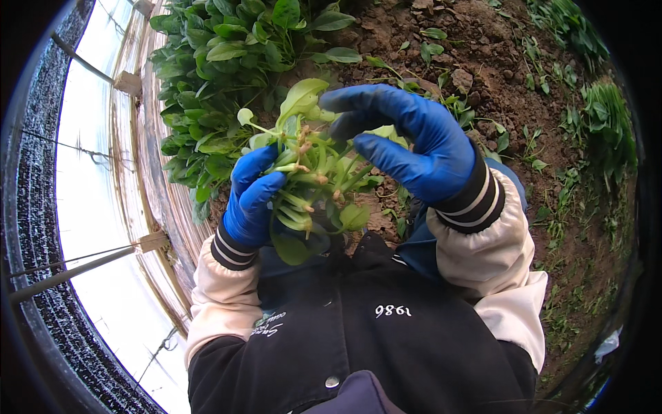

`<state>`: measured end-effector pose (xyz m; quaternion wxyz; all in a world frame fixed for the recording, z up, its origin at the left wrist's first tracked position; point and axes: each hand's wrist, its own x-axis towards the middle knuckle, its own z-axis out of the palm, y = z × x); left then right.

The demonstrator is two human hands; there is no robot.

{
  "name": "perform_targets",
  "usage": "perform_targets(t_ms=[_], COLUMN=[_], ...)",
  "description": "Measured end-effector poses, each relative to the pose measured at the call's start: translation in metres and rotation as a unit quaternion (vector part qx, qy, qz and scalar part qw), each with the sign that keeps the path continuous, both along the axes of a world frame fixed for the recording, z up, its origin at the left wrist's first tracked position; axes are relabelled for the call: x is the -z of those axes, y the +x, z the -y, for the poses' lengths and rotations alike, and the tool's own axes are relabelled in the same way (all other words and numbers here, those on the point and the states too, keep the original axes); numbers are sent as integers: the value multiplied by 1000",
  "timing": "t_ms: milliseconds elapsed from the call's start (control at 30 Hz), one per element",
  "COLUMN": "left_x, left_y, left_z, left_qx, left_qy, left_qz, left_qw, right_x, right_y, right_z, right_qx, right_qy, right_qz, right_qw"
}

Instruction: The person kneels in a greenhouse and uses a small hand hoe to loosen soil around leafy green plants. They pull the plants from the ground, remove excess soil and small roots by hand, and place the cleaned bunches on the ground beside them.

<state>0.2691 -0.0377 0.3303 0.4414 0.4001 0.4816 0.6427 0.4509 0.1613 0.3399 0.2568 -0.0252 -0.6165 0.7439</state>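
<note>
My left hand [252, 199], in a blue glove, grips a bunch of leafy greens [306, 178] that look like spinach. The cut stem ends and pale root crowns face up towards me, with leaves spreading out around and below them. To the right of the bunch is my right hand [416, 142], gloved in blue with darkened fingertips. Its thumb and fingers are curved and apart, with nothing seen gripped between them. Whether its fingertips touch the outer leaves cannot be told.
Dense growing greens [217, 93] stand at the upper left. Brown soil [496, 57] with scattered loose leaves spreads right. Bundles of greens [610, 121] lie along the far right. Wooden blocks [151, 241], rods and translucent sheeting [98, 207] border the left. A white scrap [607, 345] lies lower right.
</note>
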Motion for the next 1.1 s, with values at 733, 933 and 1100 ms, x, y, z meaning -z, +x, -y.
perform_targets(t_ms=[733, 933, 1100], left_x=[9, 14, 9], left_y=[-19, -27, -29], left_z=[16, 20, 24], left_qx=[12, 31, 106], left_qy=[-110, 39, -61], left_qz=[-41, -427, -428], left_qw=[993, 903, 896], right_x=[1, 3, 2], right_y=[1, 6, -3], right_z=[-13, -21, -5], right_qx=[32, 112, -21], right_qy=[-114, 82, 87], right_qz=[-1, 38, 3], right_qw=[993, 990, 996])
